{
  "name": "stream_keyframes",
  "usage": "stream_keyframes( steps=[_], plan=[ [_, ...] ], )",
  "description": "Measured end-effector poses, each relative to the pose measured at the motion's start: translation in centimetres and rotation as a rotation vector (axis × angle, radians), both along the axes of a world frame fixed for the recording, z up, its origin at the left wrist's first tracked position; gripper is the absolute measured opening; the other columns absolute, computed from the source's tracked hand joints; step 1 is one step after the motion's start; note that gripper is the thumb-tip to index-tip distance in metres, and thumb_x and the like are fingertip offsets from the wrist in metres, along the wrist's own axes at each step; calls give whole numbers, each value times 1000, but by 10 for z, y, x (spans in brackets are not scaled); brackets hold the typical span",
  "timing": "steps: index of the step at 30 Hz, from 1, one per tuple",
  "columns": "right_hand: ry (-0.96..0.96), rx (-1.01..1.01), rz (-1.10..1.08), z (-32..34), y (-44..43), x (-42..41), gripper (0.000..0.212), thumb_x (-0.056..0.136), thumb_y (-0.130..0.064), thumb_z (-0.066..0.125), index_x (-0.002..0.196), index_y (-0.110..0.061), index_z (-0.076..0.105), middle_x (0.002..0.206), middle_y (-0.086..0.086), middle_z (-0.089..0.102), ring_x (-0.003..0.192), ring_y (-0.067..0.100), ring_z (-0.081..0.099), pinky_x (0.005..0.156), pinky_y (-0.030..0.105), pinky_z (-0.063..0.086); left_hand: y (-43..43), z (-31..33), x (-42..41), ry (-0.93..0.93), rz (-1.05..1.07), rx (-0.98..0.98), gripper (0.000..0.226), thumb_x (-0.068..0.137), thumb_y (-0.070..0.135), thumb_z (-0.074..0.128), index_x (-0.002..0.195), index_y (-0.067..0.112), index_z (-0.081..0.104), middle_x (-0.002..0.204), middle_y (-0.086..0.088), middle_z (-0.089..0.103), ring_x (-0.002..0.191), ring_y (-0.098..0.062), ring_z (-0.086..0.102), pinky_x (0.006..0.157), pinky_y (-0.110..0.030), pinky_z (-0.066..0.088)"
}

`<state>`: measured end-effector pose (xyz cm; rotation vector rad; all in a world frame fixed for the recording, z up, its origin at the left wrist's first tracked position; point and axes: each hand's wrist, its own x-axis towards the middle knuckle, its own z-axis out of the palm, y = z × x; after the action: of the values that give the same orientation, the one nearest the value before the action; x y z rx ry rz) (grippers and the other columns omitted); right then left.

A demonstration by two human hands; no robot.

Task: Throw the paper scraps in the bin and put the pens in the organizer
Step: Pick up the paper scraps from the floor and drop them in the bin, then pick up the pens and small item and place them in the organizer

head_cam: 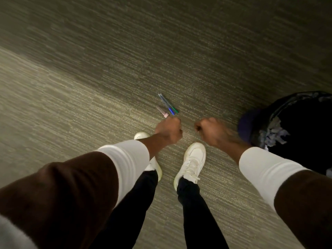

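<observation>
Left hand (168, 129) with pens (168, 105) above carpet (89, 69)

Pens (168, 105) held in left hand (168, 130), projecting forward over floor (89, 69). Right hand (211, 131) beside it, apart. Bin (296, 123) set on floor at right; paper scraps (274, 133) inside.

Two hands: the left hand (168, 131) and the right hand (211, 131). Pens (168, 105) in the left fist: three as far as the blur lets me count, one green, one blue, one pinkish. One bin (251, 123), several paper scraps (274, 133) inside, too smeared to number. Two white shoes (191, 162).
</observation>
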<state>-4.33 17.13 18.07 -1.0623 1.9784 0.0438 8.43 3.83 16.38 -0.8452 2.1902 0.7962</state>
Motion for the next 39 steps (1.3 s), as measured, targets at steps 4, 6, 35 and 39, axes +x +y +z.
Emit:
stream_keyframes(
  steps=[4,6,35,39],
  plan=[
    [74,-4,211,-42,-43,8,26,95,-4,58,107,-20,75,108,11,74,94,31,71,83,38,58,-25,-40,23,-38,-51,-50,26,93,23,62,114,11,71,116,-18,70,106,-39,69,82,-43,55],
    [94,33,285,-70,-63,9,27,97,-6,59,114,-20,75,112,10,74,100,31,72,87,36,57,-39,-63,33,-36,-59,-72,29,93,23,63,119,12,69,116,-18,72,106,-40,69,82,-44,56],
    [370,-326,965,-225,-157,-17,36,95,-17,56,130,-13,61,151,16,44,132,35,52,80,42,56,-91,-202,66,230,-573,-330,27,100,14,60,125,5,62,128,-14,59,121,-27,50,78,-40,58],
    [392,-289,1000,-224,-157,-22,43,89,-14,72,131,-14,66,136,13,63,138,39,50,82,44,58,-93,-201,75,220,-623,-351,32,100,13,62,131,4,58,128,-15,62,121,-27,53,77,-39,57]
  ],
)
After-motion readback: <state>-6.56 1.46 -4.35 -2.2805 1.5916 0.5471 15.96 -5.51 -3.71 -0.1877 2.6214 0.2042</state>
